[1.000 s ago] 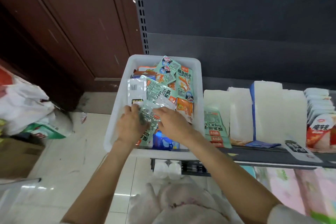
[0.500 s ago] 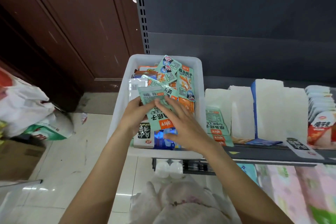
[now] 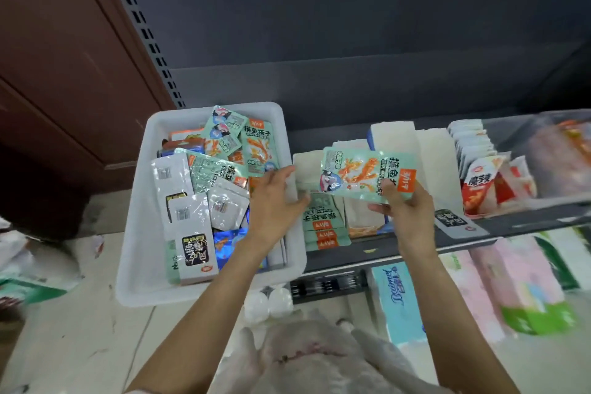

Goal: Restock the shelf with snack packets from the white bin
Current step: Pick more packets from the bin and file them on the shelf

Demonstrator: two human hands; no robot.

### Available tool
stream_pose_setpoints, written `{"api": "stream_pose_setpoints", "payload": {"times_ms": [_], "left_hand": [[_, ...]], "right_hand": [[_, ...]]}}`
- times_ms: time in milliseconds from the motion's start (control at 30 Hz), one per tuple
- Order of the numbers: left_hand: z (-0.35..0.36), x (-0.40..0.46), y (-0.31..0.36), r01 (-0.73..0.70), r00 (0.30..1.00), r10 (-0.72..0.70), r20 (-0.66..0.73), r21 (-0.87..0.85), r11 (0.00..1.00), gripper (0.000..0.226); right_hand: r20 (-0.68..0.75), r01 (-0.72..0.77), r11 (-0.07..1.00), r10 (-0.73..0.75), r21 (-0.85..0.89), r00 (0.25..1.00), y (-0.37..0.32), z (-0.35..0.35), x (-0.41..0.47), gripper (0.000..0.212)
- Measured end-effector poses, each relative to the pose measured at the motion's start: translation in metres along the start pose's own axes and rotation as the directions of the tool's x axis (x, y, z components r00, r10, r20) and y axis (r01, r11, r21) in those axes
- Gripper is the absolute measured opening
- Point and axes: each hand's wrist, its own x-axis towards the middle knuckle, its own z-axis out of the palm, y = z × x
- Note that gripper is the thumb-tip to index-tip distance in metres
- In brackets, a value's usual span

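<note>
The white bin (image 3: 137,224) sits at the shelf's left end, full of mint-green, silver and blue snack packets. My right hand (image 3: 406,214) pinches a mint-green snack packet (image 3: 361,176) with orange print, held flat above the dark shelf (image 3: 415,246). Below it lies a row of the same green packets (image 3: 323,224) next to the bin. My left hand (image 3: 275,201) hovers with relaxed fingers over the bin's right rim, beside that row, holding nothing.
White cartons (image 3: 412,150) and red-and-white packets (image 3: 483,185) stand on the shelf to the right. Tissue packs (image 3: 396,301) fill the lower shelf. A brown wooden door (image 3: 64,73) is at left, with bags on the tiled floor (image 3: 64,329).
My right hand lifted a green packet out of the bin and carried it right, over the shelf. My left hand let go of it and followed to the bin's right rim.
</note>
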Motion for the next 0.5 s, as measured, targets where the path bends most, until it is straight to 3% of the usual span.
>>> {"api": "stream_pose_setpoints", "payload": {"times_ms": [100,167,233,333,400,433,500], "left_hand": [[0.009,0.001,-0.005,-0.012,1.000,0.014,-0.021,0.081,0.997,0.067],[0.010,0.000,-0.008,-0.007,1.000,0.009,-0.027,0.089,0.996,0.070],[0.010,0.000,-0.010,0.010,1.000,-0.008,-0.028,0.077,0.997,0.072],[0.008,-0.001,-0.010,0.004,1.000,-0.003,-0.004,0.075,0.997,0.068],[0.004,-0.001,-0.011,-0.018,0.999,0.015,0.036,0.097,0.995,0.065],[0.000,-0.002,-0.013,-0.030,0.997,0.024,0.069,0.094,0.995,0.064],[-0.011,-0.004,-0.016,-0.045,0.990,0.038,0.133,0.050,0.998,0.059]], "right_hand": [[0.080,0.268,0.916,-0.256,-0.300,0.963,0.010,0.002,0.003,0.015],[0.241,0.503,0.723,-0.443,-0.474,0.864,0.014,0.011,0.004,0.018],[0.419,0.642,0.535,-0.489,-0.549,0.765,0.019,0.021,0.006,0.022],[0.620,0.729,0.245,-0.396,-0.639,0.677,0.032,0.032,0.007,0.032],[0.684,0.715,0.049,-0.253,-0.697,0.684,0.035,0.035,0.001,0.031],[0.703,0.714,0.003,-0.174,-0.700,0.690,0.035,0.034,-0.002,0.035],[0.736,0.737,0.048,-0.043,-0.674,0.676,0.032,0.031,-0.003,0.048]]}}
